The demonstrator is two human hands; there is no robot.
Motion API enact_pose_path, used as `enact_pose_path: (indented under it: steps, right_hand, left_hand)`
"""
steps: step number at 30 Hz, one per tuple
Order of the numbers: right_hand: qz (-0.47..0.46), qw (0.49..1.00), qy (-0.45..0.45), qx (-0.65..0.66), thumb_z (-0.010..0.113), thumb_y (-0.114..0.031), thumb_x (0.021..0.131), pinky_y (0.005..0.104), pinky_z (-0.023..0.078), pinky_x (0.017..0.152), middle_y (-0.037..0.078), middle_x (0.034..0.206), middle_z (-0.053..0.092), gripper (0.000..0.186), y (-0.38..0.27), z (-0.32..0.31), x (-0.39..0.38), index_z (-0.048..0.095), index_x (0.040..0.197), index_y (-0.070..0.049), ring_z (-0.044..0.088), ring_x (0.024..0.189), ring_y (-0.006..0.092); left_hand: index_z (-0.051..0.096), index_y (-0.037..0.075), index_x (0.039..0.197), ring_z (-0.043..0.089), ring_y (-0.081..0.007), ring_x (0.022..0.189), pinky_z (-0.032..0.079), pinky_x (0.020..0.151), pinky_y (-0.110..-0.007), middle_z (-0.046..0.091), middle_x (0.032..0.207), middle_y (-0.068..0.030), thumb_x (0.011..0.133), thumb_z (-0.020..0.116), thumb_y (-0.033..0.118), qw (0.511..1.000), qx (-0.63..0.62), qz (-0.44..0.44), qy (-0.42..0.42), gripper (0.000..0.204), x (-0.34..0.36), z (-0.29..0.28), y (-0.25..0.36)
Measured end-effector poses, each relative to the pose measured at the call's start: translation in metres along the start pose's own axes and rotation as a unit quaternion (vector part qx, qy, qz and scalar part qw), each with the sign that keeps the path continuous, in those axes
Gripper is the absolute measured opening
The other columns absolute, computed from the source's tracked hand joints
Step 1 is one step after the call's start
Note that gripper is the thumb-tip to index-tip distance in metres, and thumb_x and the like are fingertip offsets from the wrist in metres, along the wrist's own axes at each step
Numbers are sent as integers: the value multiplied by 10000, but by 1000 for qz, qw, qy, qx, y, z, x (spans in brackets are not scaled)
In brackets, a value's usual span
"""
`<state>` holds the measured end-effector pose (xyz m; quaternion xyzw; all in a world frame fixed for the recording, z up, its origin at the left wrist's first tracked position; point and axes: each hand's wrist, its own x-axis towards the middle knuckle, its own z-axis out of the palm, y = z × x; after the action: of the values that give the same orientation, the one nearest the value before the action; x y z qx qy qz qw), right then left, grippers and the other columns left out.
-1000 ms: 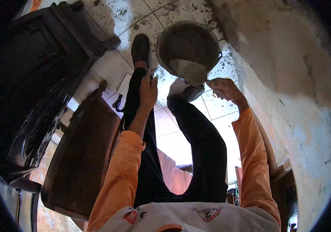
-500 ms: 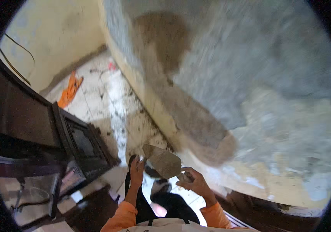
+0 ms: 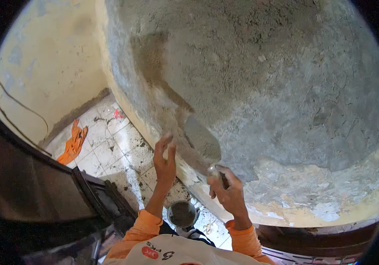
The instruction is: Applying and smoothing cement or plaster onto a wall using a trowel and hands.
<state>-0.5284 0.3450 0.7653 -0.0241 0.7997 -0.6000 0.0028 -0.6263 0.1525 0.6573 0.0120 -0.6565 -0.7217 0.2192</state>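
My right hand [image 3: 228, 190] is closed round the handle of a trowel. Its grey blade [image 3: 202, 139] lies up against the wall [image 3: 278, 128], which is rough and coated in grey mortar. My left hand [image 3: 165, 161] is raised beside the blade, fingers apart and holding nothing; whether the fingertips touch the wall I cannot tell. Down by my feet stands a bucket [image 3: 183, 214] with dark wet mortar inside. A darker, damp-looking patch [image 3: 149, 57] marks the wall above the blade.
Pale floor tiles [image 3: 110, 150] are spattered with dark mortar crumbs. An orange cloth [image 3: 73, 143] lies on them near the yellowish side wall [image 3: 61, 57]. Dark wooden furniture [image 3: 34, 176] stands close on my left. Cables [image 3: 19, 115] hang along the side wall.
My right hand has raised the trowel from over the floor to the wall. My left hand has also moved up, and the view has shifted, bringing the bucket into plain sight.
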Motion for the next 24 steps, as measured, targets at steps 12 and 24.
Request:
enact_pose_path:
  steps: [12, 24]
  right_hand:
    - [43, 976, 76, 202, 646, -318, 1076, 279, 470, 457, 67, 826, 665, 348, -82, 10, 66, 651, 1247, -16, 604, 565, 124]
    - [83, 954, 83, 275, 626, -435, 1054, 265, 447, 370, 76, 785, 662, 464, -77, 13, 95, 662, 1205, 2, 570, 471, 137]
  left_hand:
    - [631, 17, 1412, 611, -319, 1238, 470, 1075, -406, 644, 1328, -175, 1024, 666, 54, 943, 49, 328, -19, 392, 142, 68, 123]
    - [680, 149, 1433, 546, -360, 1331, 433, 1097, -494, 570, 1428, -141, 976, 718, 118, 911, 166, 377, -27, 459, 167, 90, 114]
